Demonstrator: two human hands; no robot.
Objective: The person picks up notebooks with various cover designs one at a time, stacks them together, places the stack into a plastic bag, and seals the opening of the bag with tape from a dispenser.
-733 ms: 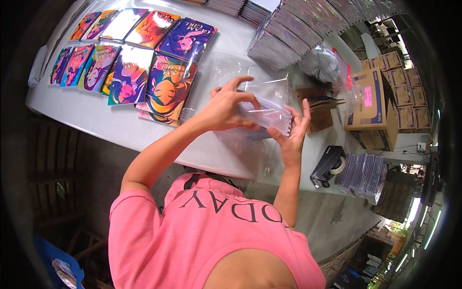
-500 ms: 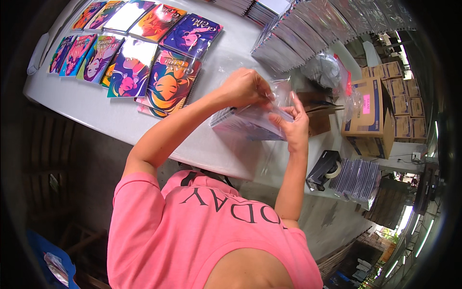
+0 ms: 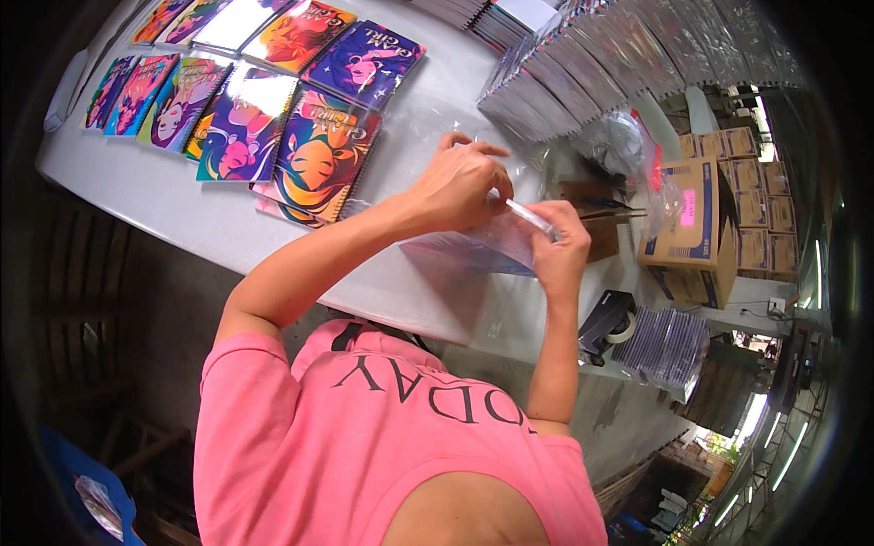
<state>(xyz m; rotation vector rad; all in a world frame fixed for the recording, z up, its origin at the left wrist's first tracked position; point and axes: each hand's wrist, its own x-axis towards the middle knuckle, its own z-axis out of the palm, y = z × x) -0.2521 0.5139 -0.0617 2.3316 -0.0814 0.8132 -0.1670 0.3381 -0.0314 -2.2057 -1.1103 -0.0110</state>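
A clear plastic bag point(image 3: 496, 238) with a stack of spiral notebooks point(image 3: 446, 253) in it lies on the white table in front of me. Between my hands its top edge is drawn into a narrow folded strip. My left hand point(image 3: 462, 185) pinches the strip's left end with thumb and forefinger, its other fingers raised. At the other end, my right hand point(image 3: 559, 244) grips the plastic, fingers bent around it. Part of the stack is hidden beneath my hands and the shiny film.
Colourful spiral notebooks point(image 3: 323, 150) lie in rows on the left of the white table point(image 3: 173, 205). Wrapped notebooks point(image 3: 583, 73) stand in rows at the back right. A black tape dispenser point(image 3: 608, 318), a bundled stack point(image 3: 660, 346) and a cardboard box point(image 3: 687, 227) are on the right.
The bag's loose top has become a folded strip stretched between my hands. My left hand has spread some fingers upward, and my right fingers have curled from pointing up to gripping the plastic.
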